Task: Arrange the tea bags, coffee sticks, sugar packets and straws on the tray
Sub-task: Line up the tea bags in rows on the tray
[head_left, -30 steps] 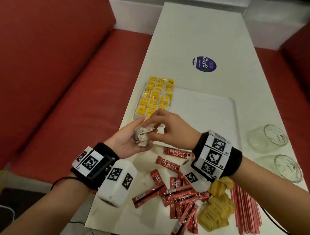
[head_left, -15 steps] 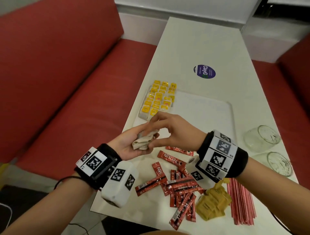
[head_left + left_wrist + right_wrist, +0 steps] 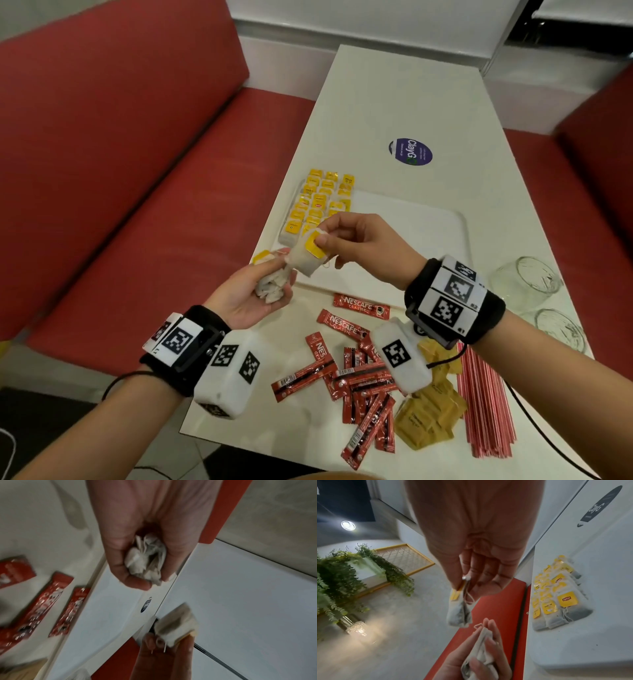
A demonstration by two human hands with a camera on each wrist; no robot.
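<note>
We have just drawn one tea bag [image 3: 310,255] clear of the crumpled bunch [image 3: 272,286] our left hand [image 3: 251,294] cups, our right hand [image 3: 359,245] pinching its yellow tag above the tray [image 3: 411,222]'s near-left corner, ready to join the rows [image 3: 317,205] along the tray's left edge.

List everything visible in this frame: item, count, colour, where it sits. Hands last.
tray: one, white, mid-table.
tea bags on tray: too many to count, yellow tags, rows at the tray's left end.
single tea bag: one, yellow tag, in the air, pinched by the right hand.
bunch of tea bags: count unclear, white, in the left palm.
coffee sticks: loose pile, red, on the table near the tray.
sugar packets: pile, tan, right of the sticks.
straws: bundle, red, near right.
glasses: two, clear, at the table's right edge.
sticker: one, dark blue, far table.
benches: red, both sides.
left hand: holds the bunch.
right hand: pinches the single tea bag.
</note>
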